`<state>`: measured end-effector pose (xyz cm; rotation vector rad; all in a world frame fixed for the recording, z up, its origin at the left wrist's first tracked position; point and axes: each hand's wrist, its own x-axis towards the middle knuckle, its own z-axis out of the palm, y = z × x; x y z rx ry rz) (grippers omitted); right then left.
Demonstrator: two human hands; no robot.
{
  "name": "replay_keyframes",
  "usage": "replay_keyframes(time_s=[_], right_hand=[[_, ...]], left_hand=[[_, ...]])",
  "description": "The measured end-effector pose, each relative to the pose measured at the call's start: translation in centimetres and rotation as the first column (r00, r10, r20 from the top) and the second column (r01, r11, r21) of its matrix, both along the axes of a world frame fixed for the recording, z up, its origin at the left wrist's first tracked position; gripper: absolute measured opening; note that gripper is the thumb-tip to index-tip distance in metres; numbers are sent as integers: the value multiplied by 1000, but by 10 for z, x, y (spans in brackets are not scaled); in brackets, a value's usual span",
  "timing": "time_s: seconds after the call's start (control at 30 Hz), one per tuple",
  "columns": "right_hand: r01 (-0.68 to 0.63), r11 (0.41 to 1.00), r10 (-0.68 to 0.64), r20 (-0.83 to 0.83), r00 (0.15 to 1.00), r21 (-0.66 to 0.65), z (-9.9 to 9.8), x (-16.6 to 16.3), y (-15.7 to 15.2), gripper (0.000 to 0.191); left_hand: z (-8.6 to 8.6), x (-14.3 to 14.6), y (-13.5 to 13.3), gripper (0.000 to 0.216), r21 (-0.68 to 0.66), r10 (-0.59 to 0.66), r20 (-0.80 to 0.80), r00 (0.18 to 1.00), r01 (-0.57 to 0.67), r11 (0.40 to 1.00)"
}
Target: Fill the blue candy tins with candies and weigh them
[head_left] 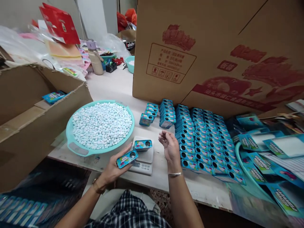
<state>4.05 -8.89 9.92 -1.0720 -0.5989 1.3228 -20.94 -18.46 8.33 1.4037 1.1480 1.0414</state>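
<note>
My left hand is wrapped around a small blue printed box with a dark round hole in its top. Just beyond it, a second blue box rests on the white plate of a digital scale. To the right of the scale, my right hand is raised over the table, its fingers curled in toward the thumb. Whatever those fingers hold, if anything, is hidden. A turquoise basin full of small pale candies sits to the left of the scale.
Rows of blue boxes stand on the right, with smaller groups behind the scale. A large carton rises at the back. An open carton is at left. Flat blue box sleeves pile up in a basin at right.
</note>
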Motion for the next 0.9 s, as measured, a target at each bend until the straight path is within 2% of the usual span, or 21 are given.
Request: replay_keyframes(time_s=[0.1,0.17,0.2,0.23,0.3,0.37,0.4,0.47,0.53,0.67,0.8,0.9], right_hand=[[-62,994,49,132,990,94,22,-15,9,22],[-200,961,145,269,952,190,40,-36,19,22],[-303,925,212,349,913,231,48,-50,25,23],[-412,872,274,435,858,265,55,-66,32,24],[-627,722,358,619,699,291,63,-100,46,30],[-770,570,362,754,548,286,63,-134,59,44],[-813,512,361,789,496,277,60,-150,65,53],[-848,456,409,783,469,270,50,-177,75,59],[-853,444,510,706,492,273,39,-197,80,46],[-855,473,628,600,496,211,25,-219,87,20],[-860,500,661,597,455,103,24,-230,100,17],[-834,550,678,567,469,32,32,-232,115,20]], left_hand=[[-7,-22,-29,55,-21,122,-12,993,-122,992],[-17,-36,-43,56,-70,233,-39,972,-236,969],[-23,-41,-47,58,-89,296,-56,953,-300,950],[-30,-45,-49,60,-98,359,-69,931,-365,926],[-43,-48,-48,61,-98,459,-76,885,-465,880],[-53,-45,-43,60,-78,517,-71,853,-522,849],[-56,-43,-40,58,-64,527,-67,848,-530,845],[-61,-37,-34,53,-39,518,-63,853,-521,853],[-63,-33,-30,50,-33,497,-57,866,-499,866],[-66,-28,-24,47,-51,459,-31,888,-460,886],[-66,-30,-26,56,-75,452,-67,889,-457,886],[-68,-33,-46,73,-38,494,-170,853,-507,861]])
